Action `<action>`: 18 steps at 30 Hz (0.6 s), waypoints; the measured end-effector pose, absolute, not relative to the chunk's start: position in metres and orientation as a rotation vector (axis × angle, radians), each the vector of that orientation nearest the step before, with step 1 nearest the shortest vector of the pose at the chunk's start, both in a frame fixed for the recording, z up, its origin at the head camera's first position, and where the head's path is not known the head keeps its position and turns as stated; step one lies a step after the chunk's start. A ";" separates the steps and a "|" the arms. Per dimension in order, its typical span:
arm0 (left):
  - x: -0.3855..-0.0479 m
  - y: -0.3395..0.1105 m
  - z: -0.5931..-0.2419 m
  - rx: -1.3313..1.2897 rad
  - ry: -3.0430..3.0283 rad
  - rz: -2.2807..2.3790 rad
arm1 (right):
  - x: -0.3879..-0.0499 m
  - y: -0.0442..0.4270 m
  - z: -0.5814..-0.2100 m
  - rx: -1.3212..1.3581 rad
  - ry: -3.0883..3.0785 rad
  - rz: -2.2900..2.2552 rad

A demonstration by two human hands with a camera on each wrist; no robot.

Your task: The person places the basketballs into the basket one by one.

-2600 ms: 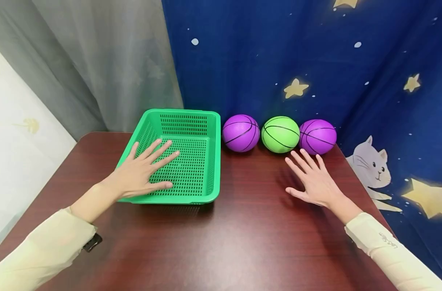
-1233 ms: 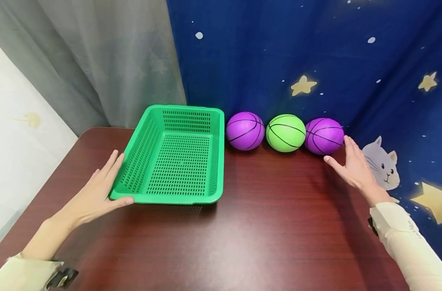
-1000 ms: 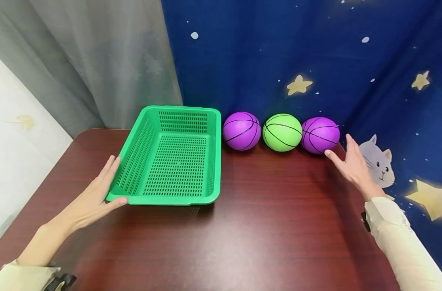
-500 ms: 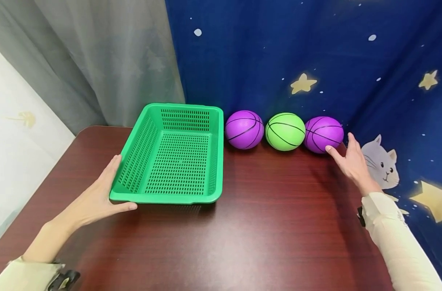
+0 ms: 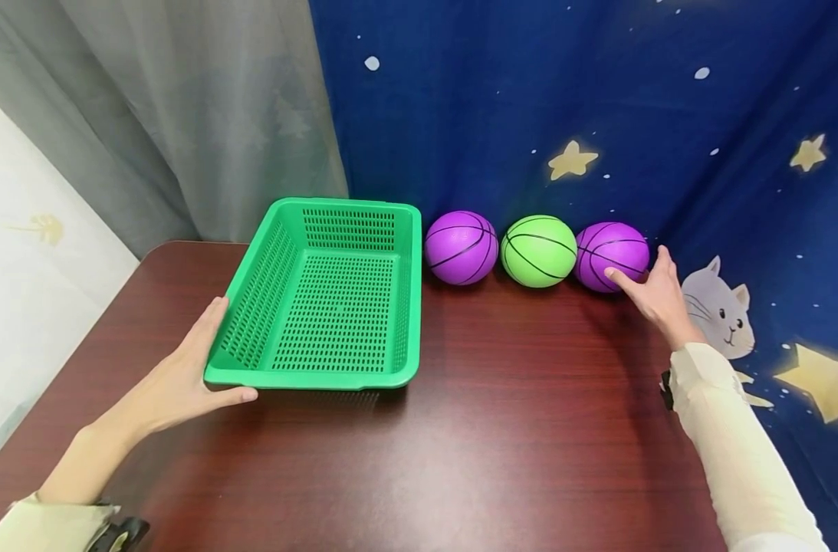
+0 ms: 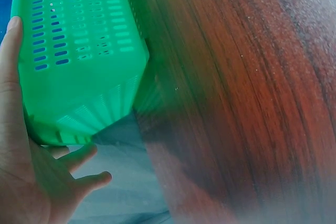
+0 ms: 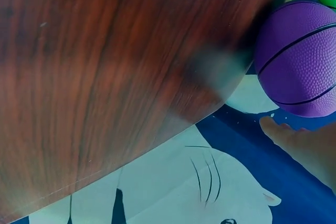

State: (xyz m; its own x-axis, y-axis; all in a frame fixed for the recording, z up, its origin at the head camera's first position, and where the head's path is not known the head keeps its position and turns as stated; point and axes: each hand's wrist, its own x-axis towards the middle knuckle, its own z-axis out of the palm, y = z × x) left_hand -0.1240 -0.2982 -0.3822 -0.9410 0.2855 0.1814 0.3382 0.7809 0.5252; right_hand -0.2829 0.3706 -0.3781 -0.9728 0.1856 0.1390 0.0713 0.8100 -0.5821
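At the near-left corner of the green plastic basket point(image 5: 315, 379), my left hand point(image 5: 177, 383) lies with fingers along the outer left side and thumb extended by the front rim. The left wrist view shows the thumb against the wall of the basket point(image 6: 79, 87) and the other fingers spread past its corner. My right hand point(image 5: 656, 295) is beside the rightmost purple ball point(image 5: 615, 249), marked like a basketball. Its thumb overlaps the ball's front in the head view, fingers to the right. A gap shows between visible fingers point(image 7: 286, 137) and the purple ball point(image 7: 296, 61).
Left of that ball stand a light green ball point(image 5: 539, 253) and another purple ball point(image 5: 461, 249) in a row. All rest at the back of the dark wooden table point(image 5: 460, 429), before a blue curtain point(image 5: 460, 100). A grey curtain point(image 5: 205, 115) hangs at left.
My left hand has gone from over the basket to its near-left corner. My right hand swung out right, then came back left, closer to the rightmost purple ball. Basket and balls stay put.
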 end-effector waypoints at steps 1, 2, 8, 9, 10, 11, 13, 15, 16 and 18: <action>-0.124 -0.298 -0.382 -0.507 -2.875 -0.873 | -0.285 0.370 -0.378 -0.206 -2.807 0.896; -0.124 -0.298 -0.382 -0.510 -2.873 -0.871 | -0.287 0.369 -0.378 -0.212 -2.808 0.900; -0.123 -0.297 -0.382 -0.495 -2.891 -0.877 | -0.298 0.362 -0.379 -0.236 -2.824 0.917; -0.123 -0.297 -0.382 -0.490 -2.897 -0.879 | -0.299 0.362 -0.379 -0.238 -2.828 0.912; -0.123 -0.297 -0.382 -0.487 -2.900 -0.880 | -0.300 0.361 -0.379 -0.243 -2.832 0.908; -0.123 -0.297 -0.382 -0.488 -2.901 -0.875 | -0.301 0.361 -0.380 -0.250 -2.835 0.905; -0.123 -0.298 -0.382 -0.486 -2.904 -0.870 | -0.302 0.361 -0.381 -0.270 -2.834 0.912; -0.123 -0.298 -0.382 -0.487 -2.902 -0.866 | -0.303 0.362 -0.383 -0.308 -2.838 0.932; -0.123 -0.299 -0.382 -0.487 -2.902 -0.864 | -0.302 0.362 -0.384 -0.332 -2.838 0.947; -0.124 -0.299 -0.382 -0.494 -2.899 -0.861 | -0.302 0.363 -0.388 -0.384 -2.839 0.973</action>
State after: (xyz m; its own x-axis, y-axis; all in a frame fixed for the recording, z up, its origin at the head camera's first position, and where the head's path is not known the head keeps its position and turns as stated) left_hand -0.1237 -0.2989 -0.3820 -0.9452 0.2826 0.1634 0.3260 0.7905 0.5184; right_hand -0.3021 0.3632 -0.3877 -0.9613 0.2742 0.0272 0.2000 0.7621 -0.6159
